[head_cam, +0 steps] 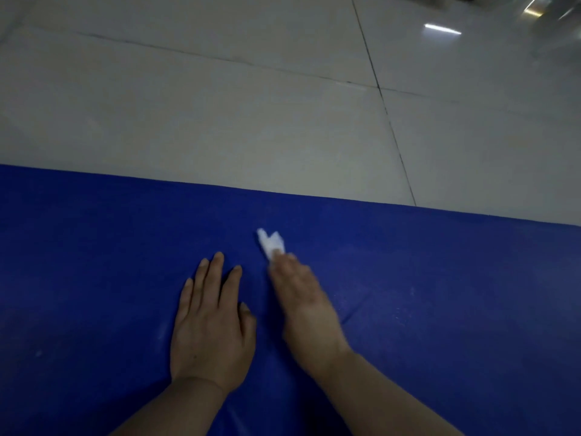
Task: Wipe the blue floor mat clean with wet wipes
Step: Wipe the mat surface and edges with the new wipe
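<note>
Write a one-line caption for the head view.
Left hand rests flat on the blue mat while the right hand rubs a white wipe near its far edge.
</note>
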Tool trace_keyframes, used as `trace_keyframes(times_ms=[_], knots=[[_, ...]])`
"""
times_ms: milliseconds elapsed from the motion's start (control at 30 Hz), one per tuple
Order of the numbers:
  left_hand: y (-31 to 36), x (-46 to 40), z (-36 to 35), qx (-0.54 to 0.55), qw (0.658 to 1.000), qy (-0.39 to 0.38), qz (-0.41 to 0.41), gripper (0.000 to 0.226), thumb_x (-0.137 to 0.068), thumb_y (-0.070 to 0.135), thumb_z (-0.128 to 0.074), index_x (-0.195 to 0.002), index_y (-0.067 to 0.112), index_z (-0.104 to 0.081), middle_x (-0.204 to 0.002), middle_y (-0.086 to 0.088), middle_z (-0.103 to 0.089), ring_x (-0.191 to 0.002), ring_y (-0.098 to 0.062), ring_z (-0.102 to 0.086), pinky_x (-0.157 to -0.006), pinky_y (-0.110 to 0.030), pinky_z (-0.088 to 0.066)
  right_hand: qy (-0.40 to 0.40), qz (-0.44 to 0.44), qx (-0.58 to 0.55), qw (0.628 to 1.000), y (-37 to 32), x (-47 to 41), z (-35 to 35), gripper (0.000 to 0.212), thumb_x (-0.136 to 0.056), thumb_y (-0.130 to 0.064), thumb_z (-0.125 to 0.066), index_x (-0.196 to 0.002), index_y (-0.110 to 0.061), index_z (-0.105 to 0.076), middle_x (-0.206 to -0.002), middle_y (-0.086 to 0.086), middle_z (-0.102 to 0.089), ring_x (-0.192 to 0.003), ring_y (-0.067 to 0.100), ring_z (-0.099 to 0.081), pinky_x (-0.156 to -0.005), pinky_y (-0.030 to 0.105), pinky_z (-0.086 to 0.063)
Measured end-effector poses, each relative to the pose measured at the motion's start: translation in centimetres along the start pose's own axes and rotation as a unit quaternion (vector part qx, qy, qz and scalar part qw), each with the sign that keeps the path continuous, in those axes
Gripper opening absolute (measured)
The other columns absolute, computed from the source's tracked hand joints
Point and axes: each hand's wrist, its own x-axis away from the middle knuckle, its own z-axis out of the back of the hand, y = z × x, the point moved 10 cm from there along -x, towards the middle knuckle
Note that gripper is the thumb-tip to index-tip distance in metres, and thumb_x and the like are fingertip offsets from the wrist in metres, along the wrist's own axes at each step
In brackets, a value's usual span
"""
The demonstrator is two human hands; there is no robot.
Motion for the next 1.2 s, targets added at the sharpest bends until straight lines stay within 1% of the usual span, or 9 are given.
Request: trace_keyframes(times_ms=[100,233,400,500,633,767,933,1067,1200], knots=[[0.0,0.0,0.1,0.008,1.0,0.009,0.002,0.055,-0.088,0.03,-0.029,-0.133,0.008,-0.051,-0.149,-0.014,-0.039,-0.138,-0.025,-0.029,-0.115,-0.033,-0.007,0.02,-0.169,0.017,0.985,9.0,2.3,3.8,0.093,-0.069,0.028,-0.044,-0.151,-0.011,-0.024,-0.157,0.003,-0.022,-0.141,0.02,-0.03,-0.112,0.038,-0.033],[0.0,0.1,-0.1,0.004,1.0,0.007,0.004,0.055,-0.089,0.03,-0.029,-0.134,0.008,-0.05,-0.149,-0.015,-0.038,-0.138,-0.027,-0.031,-0.114,-0.037,-0.011,0.008,-0.321,0.026,0.947,13.7,3.7,5.0,0.077,-0.083,0.019,-0.042,-0.151,-0.01,-0.018,-0.159,0.003,-0.012,-0.146,0.02,-0.016,-0.117,0.038,-0.023],[0.1,0.0,0.1,-0.003,1.0,0.009,0.0,0.056,-0.087,0.03,-0.029,-0.133,0.007,-0.051,-0.148,-0.016,-0.039,-0.137,-0.028,-0.032,-0.114,-0.036,-0.013,0.0,-0.1,0.015,0.995,-0.4,1.1,0.2,0.058,-0.089,0.002,-0.029,-0.147,0.007,-0.02,-0.156,0.025,-0.011,-0.145,0.033,-0.013,-0.116,0.036,-0.026],[0.0,0.1,0.2,-0.006,1.0,0.013,-0.002,0.055,-0.088,0.03,-0.028,-0.132,0.007,-0.052,-0.148,-0.016,-0.039,-0.137,-0.028,-0.033,-0.113,-0.037,-0.015,-0.047,0.009,-0.033,0.998,-3.5,1.5,-1.1,0.058,-0.077,0.006,-0.065,-0.133,0.003,-0.05,-0.146,0.018,-0.041,-0.134,0.028,-0.042,-0.108,0.042,-0.037],[0.0,0.1,0.3,0.018,1.0,0.013,0.003,0.056,-0.088,0.029,-0.027,-0.134,0.007,-0.051,-0.15,-0.015,-0.037,-0.139,-0.029,-0.032,-0.114,-0.036,-0.012,-0.049,-0.133,0.022,0.99,7.2,4.3,3.2,0.094,-0.064,0.028,-0.053,-0.148,-0.008,-0.032,-0.157,0.003,-0.022,-0.143,0.019,-0.026,-0.115,0.038,-0.028],[-0.1,0.1,-0.1,0.024,1.0,0.0,0.005,0.057,-0.089,0.03,-0.026,-0.134,0.007,-0.05,-0.15,-0.016,-0.036,-0.139,-0.03,-0.032,-0.115,-0.037,-0.01,-0.009,-0.32,0.023,0.947,12.6,6.8,6.0,0.081,-0.081,0.022,-0.041,-0.151,-0.013,-0.022,-0.155,-0.013,0.003,-0.145,0.012,-0.01,-0.11,0.04,-0.036],[0.1,0.1,0.2,0.032,0.999,0.001,0.004,0.059,-0.088,0.031,-0.024,-0.136,0.008,-0.049,-0.151,-0.015,-0.034,-0.141,-0.028,-0.028,-0.116,-0.036,-0.009,-0.013,-0.173,-0.008,0.985,1.3,3.5,0.1,0.069,-0.086,0.01,-0.04,-0.15,-0.006,-0.018,-0.159,0.002,0.002,-0.148,0.021,-0.002,-0.12,0.037,-0.011],[0.2,0.2,0.8,0.072,0.997,0.005,0.002,0.049,-0.095,0.023,-0.032,-0.141,0.01,-0.044,-0.156,-0.012,-0.026,-0.145,-0.024,-0.018,-0.118,-0.036,-0.007,-0.003,-0.087,-0.06,0.994,-2.6,3.1,-1.2,0.058,-0.078,0.007,-0.055,-0.136,0.001,-0.046,-0.149,0.015,-0.037,-0.139,0.024,-0.025,-0.111,0.046,-0.019],[0.0,0.4,1.7,0.144,0.989,0.03,-0.003,0.042,-0.094,0.016,-0.046,-0.135,0.01,-0.052,-0.155,-0.01,-0.029,-0.146,-0.021,-0.017,-0.118,-0.029,-0.003,-0.046,-0.072,-0.05,0.995,-2.4,3.1,-1.0,0.064,-0.082,0.015,-0.053,-0.142,0.0,-0.038,-0.155,0.011,-0.025,-0.142,0.021,-0.016,-0.118,0.041,-0.014]])
